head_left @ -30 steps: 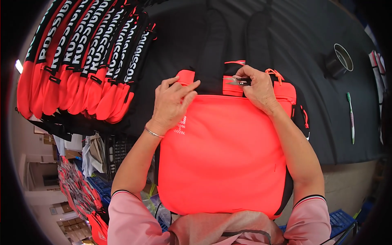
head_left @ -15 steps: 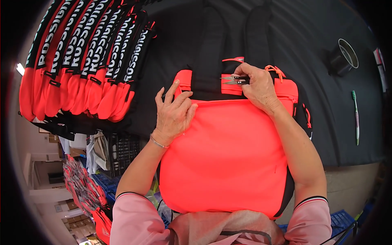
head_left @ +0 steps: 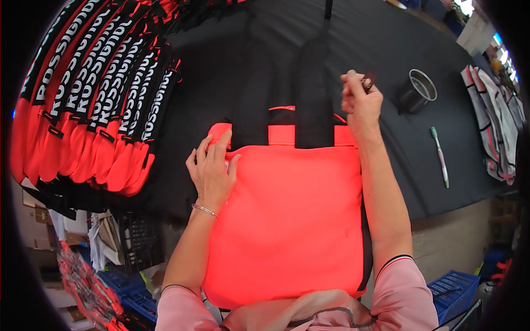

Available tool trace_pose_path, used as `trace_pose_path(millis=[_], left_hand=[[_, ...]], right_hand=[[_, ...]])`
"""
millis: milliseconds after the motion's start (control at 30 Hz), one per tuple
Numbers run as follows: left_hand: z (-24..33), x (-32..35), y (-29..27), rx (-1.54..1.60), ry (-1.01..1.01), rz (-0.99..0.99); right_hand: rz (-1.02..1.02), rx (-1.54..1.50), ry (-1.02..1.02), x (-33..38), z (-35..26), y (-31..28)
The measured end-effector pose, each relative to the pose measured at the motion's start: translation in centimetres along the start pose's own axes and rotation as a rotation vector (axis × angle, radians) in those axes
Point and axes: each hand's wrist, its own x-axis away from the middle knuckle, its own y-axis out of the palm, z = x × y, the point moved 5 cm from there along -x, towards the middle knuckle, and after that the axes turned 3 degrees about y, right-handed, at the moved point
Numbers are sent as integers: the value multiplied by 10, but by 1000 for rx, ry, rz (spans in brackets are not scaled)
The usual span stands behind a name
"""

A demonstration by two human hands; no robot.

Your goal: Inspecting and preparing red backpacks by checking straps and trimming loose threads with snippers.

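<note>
While the bright red backpack [head_left: 287,220] lies flat before the person, with its lower end close to the body and its black shoulder straps [head_left: 314,83] stretched away, what is inside it cannot be seen. To the right stands a dark metal cup [head_left: 417,94], somewhat tilted in the view; whether it contains something, one cannot tell. At the lower right is a blue crate [head_left: 455,289], and at the lower left a black crate [head_left: 141,243] is partly hidden below the worktop [head_left: 386,44].

The left hand [head_left: 212,174] rests on the upper left corner of the backpack; its grip is loose, the fingers are apart, and they press on the fabric without closing around it. The right hand [head_left: 361,105] is raised near the cup, beyond the upper right corner of the backpack. Its grip is closed around a small dark tool [head_left: 368,84] (this one is blurred, so its exact form is not clear).

Black cloth covers the worktop. On it, a toothbrush [head_left: 440,157] with green bristles lies nearer to the person than the cup, and farther right there are grey pieces with pink edges [head_left: 491,127]. On the left side, many red and black packs [head_left: 94,105] are set closely in a row. Below them, red goods in clear wrapping [head_left: 91,281] are seen in the room.
</note>
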Motion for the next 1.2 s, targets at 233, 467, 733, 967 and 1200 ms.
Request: trace_pose_path(millis=[233, 467, 733, 967, 1200], left_hand=[[32, 8, -7, 88, 426, 180], [22, -5, 11, 606, 83, -210], [3, -112, -78, 1359, -384, 162], [76, -90, -129, 1560, -39, -75], [125, 28, -102, 1632, -179, -542]], right_hand=[[-72, 564, 318, -47, 24, 9], [-136, 597, -24, 16, -48, 66], [-452, 718, -278, 155, -64, 60], [-308, 614, -302, 191, -115, 28], [-382, 778, -77, 214, -126, 41]])
